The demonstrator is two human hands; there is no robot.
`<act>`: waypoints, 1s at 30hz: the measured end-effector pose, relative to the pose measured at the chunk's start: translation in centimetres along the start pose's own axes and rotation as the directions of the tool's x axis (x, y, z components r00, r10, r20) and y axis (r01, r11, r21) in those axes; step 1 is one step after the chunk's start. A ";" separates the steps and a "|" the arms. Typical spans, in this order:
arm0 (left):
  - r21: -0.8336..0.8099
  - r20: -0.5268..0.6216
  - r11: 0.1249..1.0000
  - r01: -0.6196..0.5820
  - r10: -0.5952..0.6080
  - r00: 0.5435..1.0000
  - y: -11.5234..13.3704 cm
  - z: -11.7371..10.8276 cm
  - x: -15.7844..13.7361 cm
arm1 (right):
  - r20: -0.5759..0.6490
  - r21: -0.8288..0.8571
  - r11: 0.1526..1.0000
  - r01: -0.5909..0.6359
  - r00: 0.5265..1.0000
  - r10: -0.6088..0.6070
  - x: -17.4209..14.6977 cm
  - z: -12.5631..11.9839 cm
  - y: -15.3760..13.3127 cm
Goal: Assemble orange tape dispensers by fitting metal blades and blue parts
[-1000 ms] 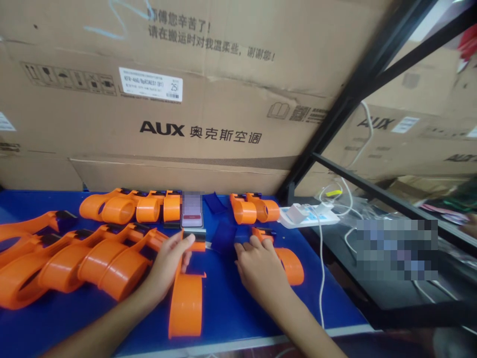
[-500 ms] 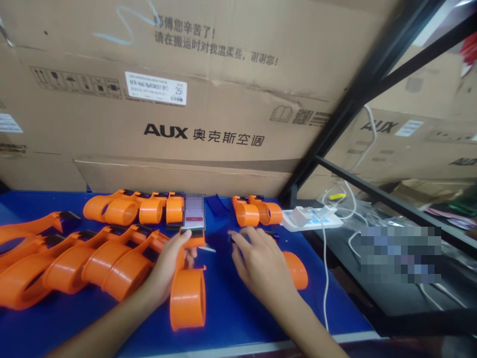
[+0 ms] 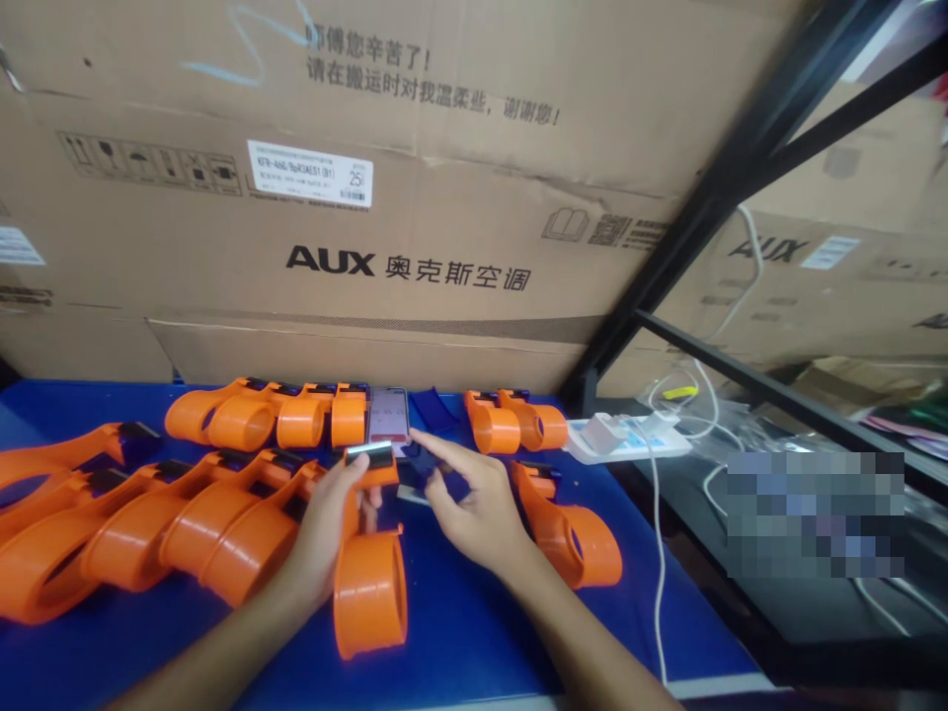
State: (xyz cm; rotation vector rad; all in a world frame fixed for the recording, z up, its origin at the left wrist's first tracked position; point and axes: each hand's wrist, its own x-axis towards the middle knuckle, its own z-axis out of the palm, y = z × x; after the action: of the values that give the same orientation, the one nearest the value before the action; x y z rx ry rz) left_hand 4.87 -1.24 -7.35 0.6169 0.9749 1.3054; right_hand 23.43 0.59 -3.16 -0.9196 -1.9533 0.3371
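My left hand [image 3: 337, 518] grips an orange tape dispenser [image 3: 370, 592] by its upper part, its ring hanging toward me. A toothed metal edge and black strip show at the dispenser's top, by my thumb. My right hand [image 3: 474, 504] is to its right, index finger stretched toward the lower edge of a phone [image 3: 388, 415]; whether it touches the screen I cannot tell. Between that finger and the thumb is a dark blue plastic piece [image 3: 424, 462], partly hidden. A flat, pale object [image 3: 416, 495] lies below it.
Several orange dispensers [image 3: 241, 420] stand in rows on the left of the blue table [image 3: 474, 642], others at the right [image 3: 589, 543]. A blue plastic piece [image 3: 435, 410] lies behind. A white power strip [image 3: 629, 439] with cables sits by the black rack post [image 3: 585, 390]. Cardboard boxes [image 3: 407, 336] stand behind.
My right hand has moved left and its index finger has stretched out toward the phone. The dark blue piece has moved with it. The left hand has tilted the dispenser slightly.
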 end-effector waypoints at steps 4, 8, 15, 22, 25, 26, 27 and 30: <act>0.022 0.022 1.000 -0.017 0.016 1.000 -0.2 -0.2 0.2 | 0.018 -0.008 0.998 -0.058 0.998 0.059 -0.3 0.1 0.1; 0.053 0.052 0.998 -0.028 0.025 0.998 -0.3 -0.4 0.3 | 0.032 0.020 0.997 -0.079 0.996 0.078 -0.5 0.2 -0.1; 0.089 0.103 0.993 -0.072 0.063 0.993 0.0 0.2 -0.2 | 0.132 0.191 0.967 -0.167 0.981 0.144 -0.9 0.2 -0.3; 0.181 0.123 0.975 -0.132 0.110 0.986 -0.1 0.1 -0.4 | 0.126 0.115 0.989 -0.096 0.989 0.082 -1.5 0.7 0.2; 0.237 0.142 0.958 -0.161 0.130 0.981 -0.3 -0.2 -0.4 | 0.136 0.092 0.993 -0.080 0.988 0.067 -1.7 1.0 0.0; 0.252 0.148 0.953 -0.166 0.132 0.980 -0.4 -0.2 -0.4 | 0.139 0.099 0.992 -0.082 0.988 0.068 -1.7 1.1 0.0; 0.265 0.155 0.949 -0.170 0.132 0.979 -0.4 -0.3 -0.4 | 0.137 0.110 0.990 -0.086 0.988 0.070 -1.8 1.3 -0.1; 0.280 0.164 0.941 -0.191 0.150 0.975 -0.3 -0.3 -0.3 | 0.093 0.126 0.987 -0.103 0.991 0.092 -2.0 1.7 -0.3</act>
State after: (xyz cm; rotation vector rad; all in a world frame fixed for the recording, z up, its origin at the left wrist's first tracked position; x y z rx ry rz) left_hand 4.77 -1.63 -7.66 1.0301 1.0242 1.2576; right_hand 22.42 -0.83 -5.13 -0.9299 -1.9436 0.5638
